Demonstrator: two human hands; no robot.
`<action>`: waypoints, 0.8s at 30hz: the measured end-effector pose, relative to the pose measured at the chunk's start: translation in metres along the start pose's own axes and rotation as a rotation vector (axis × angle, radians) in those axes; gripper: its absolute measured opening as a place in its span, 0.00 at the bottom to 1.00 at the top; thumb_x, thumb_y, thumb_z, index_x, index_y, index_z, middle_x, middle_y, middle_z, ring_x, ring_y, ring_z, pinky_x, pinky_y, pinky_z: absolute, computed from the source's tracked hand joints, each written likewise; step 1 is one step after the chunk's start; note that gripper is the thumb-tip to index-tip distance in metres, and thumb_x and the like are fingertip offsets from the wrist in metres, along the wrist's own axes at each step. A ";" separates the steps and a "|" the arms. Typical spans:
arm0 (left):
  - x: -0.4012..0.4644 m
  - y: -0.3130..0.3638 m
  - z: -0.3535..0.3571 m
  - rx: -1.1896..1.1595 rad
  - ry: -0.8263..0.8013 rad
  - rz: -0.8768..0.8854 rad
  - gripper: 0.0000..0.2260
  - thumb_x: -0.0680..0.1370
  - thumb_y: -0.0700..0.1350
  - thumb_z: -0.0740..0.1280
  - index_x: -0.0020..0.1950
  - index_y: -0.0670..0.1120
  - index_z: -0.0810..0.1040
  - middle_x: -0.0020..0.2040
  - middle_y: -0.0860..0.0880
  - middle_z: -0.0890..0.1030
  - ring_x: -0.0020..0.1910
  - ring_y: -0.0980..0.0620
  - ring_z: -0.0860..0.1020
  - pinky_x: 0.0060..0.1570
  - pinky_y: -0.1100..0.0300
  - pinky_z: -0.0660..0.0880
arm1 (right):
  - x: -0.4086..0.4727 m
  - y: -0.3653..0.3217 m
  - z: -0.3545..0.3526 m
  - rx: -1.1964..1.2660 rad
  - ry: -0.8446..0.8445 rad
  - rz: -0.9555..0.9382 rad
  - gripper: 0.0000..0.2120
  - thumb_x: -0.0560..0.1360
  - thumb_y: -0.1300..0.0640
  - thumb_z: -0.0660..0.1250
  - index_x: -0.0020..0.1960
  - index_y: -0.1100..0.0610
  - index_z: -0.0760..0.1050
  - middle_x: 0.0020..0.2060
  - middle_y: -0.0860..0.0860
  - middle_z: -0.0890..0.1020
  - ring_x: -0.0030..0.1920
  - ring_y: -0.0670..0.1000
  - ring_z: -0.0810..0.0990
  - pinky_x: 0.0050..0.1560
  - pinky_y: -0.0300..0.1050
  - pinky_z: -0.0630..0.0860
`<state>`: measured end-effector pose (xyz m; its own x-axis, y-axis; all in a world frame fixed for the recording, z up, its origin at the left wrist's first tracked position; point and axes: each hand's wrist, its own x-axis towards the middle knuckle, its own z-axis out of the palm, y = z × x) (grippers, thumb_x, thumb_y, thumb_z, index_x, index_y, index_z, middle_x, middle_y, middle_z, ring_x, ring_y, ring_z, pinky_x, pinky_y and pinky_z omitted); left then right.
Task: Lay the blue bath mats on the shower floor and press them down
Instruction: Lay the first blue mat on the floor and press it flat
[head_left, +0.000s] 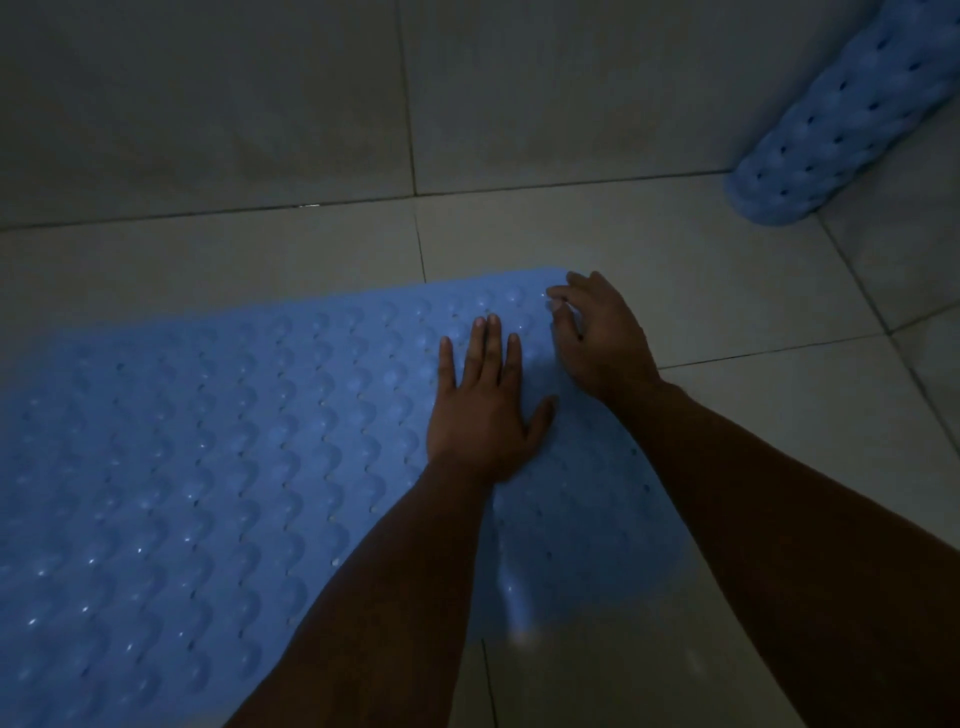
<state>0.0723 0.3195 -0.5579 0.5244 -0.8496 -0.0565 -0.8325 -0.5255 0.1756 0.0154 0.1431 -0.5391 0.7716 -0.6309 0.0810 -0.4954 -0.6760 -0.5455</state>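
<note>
A blue bath mat (208, 467) with rows of raised bumps and small holes lies flat on the tiled shower floor (727, 291), filling the left and centre of the view. My left hand (483, 410) lies palm down on the mat near its far right corner, fingers straight. My right hand (597, 338) rests at that corner with its fingers bent, fingertips touching the mat's surface. A second blue mat (841, 130), rolled up, leans in the far right corner.
Grey tiled walls (260, 104) rise behind the mat and meet the floor along a dark joint. Bare floor tiles run to the right of the mat, up to the rolled mat. The light is dim.
</note>
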 end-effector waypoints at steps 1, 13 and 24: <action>0.000 -0.001 -0.001 -0.003 -0.004 0.001 0.40 0.81 0.70 0.42 0.84 0.44 0.47 0.84 0.40 0.42 0.82 0.45 0.36 0.78 0.37 0.40 | 0.000 0.004 0.000 -0.007 0.014 -0.008 0.22 0.81 0.43 0.52 0.64 0.51 0.78 0.67 0.51 0.79 0.74 0.53 0.69 0.74 0.56 0.64; 0.002 -0.066 -0.077 -0.347 0.005 -0.143 0.24 0.83 0.50 0.58 0.78 0.46 0.69 0.78 0.44 0.69 0.79 0.44 0.63 0.76 0.49 0.62 | 0.000 -0.070 -0.029 -0.136 -0.115 0.150 0.19 0.78 0.50 0.56 0.62 0.56 0.79 0.66 0.57 0.77 0.71 0.59 0.71 0.69 0.58 0.71; -0.042 -0.113 -0.057 -0.092 0.118 -0.211 0.30 0.79 0.54 0.48 0.78 0.44 0.67 0.80 0.42 0.64 0.82 0.38 0.54 0.77 0.36 0.59 | -0.075 -0.128 0.088 -0.384 -0.209 -0.172 0.40 0.75 0.40 0.54 0.81 0.60 0.53 0.81 0.61 0.51 0.81 0.60 0.45 0.78 0.65 0.47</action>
<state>0.1549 0.4174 -0.5194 0.7063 -0.7078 0.0128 -0.6856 -0.6794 0.2615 0.0565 0.3107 -0.5484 0.8998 -0.4336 -0.0480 -0.4345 -0.8808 -0.1880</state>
